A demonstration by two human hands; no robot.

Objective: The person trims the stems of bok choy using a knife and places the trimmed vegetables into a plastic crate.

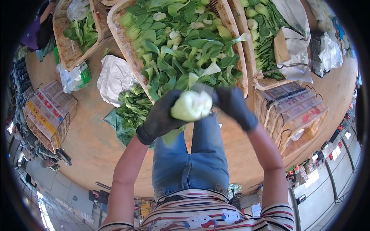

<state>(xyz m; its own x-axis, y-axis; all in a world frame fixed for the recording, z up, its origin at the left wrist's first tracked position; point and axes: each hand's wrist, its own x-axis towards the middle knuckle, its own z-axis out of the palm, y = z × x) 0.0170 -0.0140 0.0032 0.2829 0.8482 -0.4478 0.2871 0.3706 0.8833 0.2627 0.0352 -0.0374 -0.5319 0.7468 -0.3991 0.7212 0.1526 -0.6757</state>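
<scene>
My left hand (163, 115), in a black glove, is closed round a head of bok choy (192, 106). The pale, cut-looking base of the bok choy faces up and to the right, and a green leaf hangs below the hand. Beside it, my black-gloved right hand (234, 104) is closed and smeared by motion. A blurred grey blade, apparently a knife (202, 89), reaches from it to the upper edge of the bok choy base. Just beyond both hands lies a large pale crate (246, 82) heaped with loose bok choy (185, 50).
More bok choy fills a crate (266, 82) at the right; a tan crate (71, 57) stands far left. Near my left forearm, greens (133, 109) lie by a white sack (115, 79). Wire-framed baskets (50, 111) stand left and another basket (293, 111) right.
</scene>
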